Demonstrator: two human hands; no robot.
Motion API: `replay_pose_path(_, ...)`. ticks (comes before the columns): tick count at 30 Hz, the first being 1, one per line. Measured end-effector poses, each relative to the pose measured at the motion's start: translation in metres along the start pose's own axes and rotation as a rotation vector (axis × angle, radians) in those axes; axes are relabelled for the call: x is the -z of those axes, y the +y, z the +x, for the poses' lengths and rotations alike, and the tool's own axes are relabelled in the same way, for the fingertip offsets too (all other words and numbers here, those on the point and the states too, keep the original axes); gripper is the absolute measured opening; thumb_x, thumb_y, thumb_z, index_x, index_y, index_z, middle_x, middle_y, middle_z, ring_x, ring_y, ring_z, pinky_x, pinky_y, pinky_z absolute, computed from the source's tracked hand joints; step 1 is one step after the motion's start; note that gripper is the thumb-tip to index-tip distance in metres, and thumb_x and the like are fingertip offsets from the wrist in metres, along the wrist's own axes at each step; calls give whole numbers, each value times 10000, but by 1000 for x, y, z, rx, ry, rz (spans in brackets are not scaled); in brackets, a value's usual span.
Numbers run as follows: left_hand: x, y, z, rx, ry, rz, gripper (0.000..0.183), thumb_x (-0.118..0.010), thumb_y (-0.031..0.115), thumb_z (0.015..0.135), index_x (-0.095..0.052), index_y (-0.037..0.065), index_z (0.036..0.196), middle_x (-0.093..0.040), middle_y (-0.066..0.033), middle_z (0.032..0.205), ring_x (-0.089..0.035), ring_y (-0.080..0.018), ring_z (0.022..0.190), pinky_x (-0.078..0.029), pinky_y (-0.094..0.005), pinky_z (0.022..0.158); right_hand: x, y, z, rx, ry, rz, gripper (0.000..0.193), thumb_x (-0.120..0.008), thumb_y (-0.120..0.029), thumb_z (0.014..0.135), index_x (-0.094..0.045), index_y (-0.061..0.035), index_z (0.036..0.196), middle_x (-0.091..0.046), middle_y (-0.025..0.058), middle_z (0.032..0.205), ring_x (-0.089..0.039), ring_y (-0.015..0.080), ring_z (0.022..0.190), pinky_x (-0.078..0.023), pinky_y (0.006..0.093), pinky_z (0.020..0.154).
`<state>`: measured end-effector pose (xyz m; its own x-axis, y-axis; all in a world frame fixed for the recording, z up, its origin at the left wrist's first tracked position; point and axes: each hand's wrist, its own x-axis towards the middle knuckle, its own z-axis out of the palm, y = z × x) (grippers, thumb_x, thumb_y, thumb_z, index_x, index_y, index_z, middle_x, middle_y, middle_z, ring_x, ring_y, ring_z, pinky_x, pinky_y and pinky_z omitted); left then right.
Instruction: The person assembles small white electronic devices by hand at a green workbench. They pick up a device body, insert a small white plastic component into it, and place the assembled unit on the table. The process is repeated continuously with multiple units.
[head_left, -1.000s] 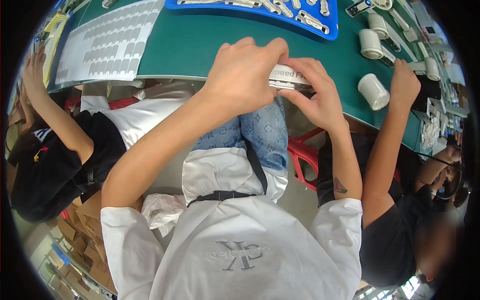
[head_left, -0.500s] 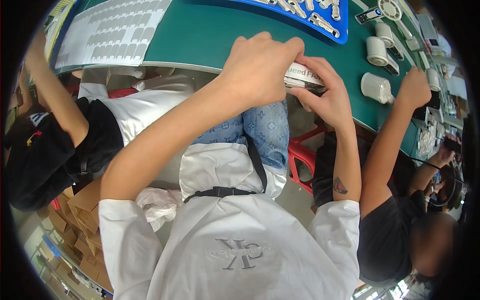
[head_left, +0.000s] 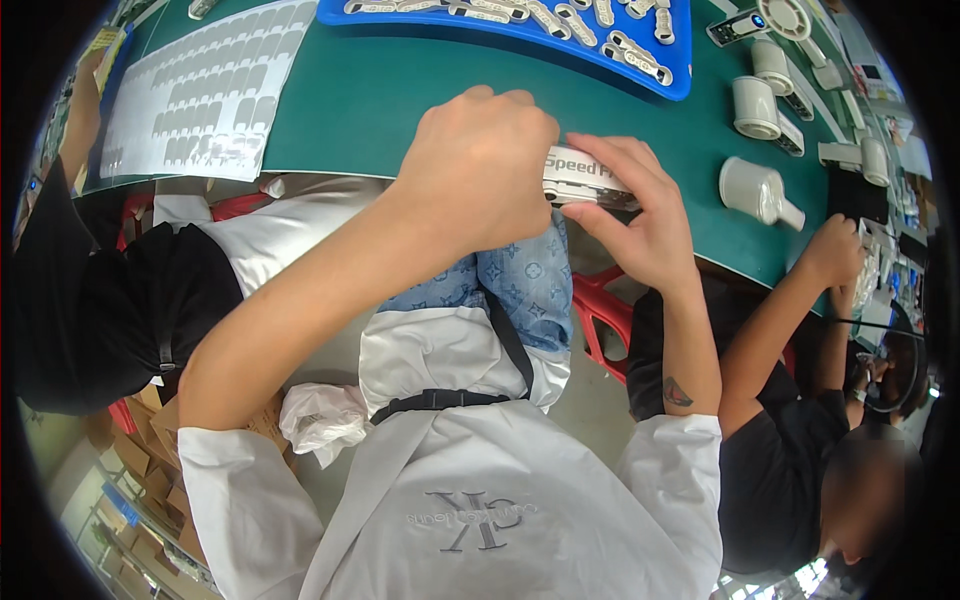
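Observation:
Over the near edge of the table, both of my hands hold a white handheld fan part [head_left: 590, 172]. It is a narrow piece with grey printing along its side and darker, shiny details underneath. My left hand [head_left: 485, 165] is closed round its left end, back of the hand facing up, so its fingertips and that end are hidden. My right hand [head_left: 645, 215] grips the other end, with the thumb below and the fingers over the top.
A blue tray [head_left: 680, 85] of small white parts stands at the far side. Left lies a sheet of grey rounded stickers [head_left: 200, 100]. White fans [head_left: 750, 190] lie to the right, near a co-worker's hands [head_left: 835, 250]. Another person sits at left; a red stool [head_left: 605, 320] stands below the table.
Both my hands and the fan part have shifted slightly left and lower in the view. The right co-worker's hand has moved down, and the left person's arm has moved.

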<state>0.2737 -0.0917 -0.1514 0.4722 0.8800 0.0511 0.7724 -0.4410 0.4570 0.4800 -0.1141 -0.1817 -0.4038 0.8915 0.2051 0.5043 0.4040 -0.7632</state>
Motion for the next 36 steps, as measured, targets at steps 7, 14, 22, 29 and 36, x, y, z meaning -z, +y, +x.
replay_pose_path(7, 9, 5, 5, 89, -146, 12, 346, -823, 210, 635, -756, 68, 943, -677, -130, 927, -647, -356, 916, -545, -438, 804, -4, -5, -2, -17, 25, 5, 546, -822, -119, 722, -665, -46, 1240, -666, 122, 1131, -603, 307, 1021, -481, 373, 902)
replay_pose_path(14, 32, -12, -40, -224, 178, -489, 549, -845, 253, 690, -658, 56, 1168, -631, -155, 1147, -623, -312, 1067, -487, -386, 945, -8, -29, -33, -217, 27, 394, 514, -802, -73, 761, -654, -21, 1250, -664, 103, 1138, -636, 199, 1038, -503, 328, 901)
replay_pose_path(22, -82, -11, -133, 498, 121, -1254, 291, -795, 255, 841, -678, 33, 987, -684, -49, 864, -646, -124, 814, -509, -282, 737, -64, -64, -118, -420, -94, 774, 457, -715, -67, 856, -611, -15, 1298, -579, 109, 1236, -557, 167, 1150, -458, 296, 938)
replay_pose_path(29, -204, -59, -79, 508, -35, -1133, 318, -741, 302, 883, -713, -5, 957, -716, -59, 887, -657, -132, 810, -518, -291, 739, -158, -12, -145, -870, 336, 636, 348, -595, -139, 1001, -596, -6, 1322, -662, 69, 1180, -616, 104, 966, -505, 243, 802)
replay_pose_path(36, -259, -100, -31, 804, -153, -1279, 652, -538, 580, 907, -682, -16, 1128, -735, -136, 1004, -689, -233, 913, -504, -344, 853, -206, 40, -98, -966, 741, 899, 507, -513, -388, 1032, -588, 53, 1270, -653, 153, 1216, -625, 217, 1089, -496, 330, 950)
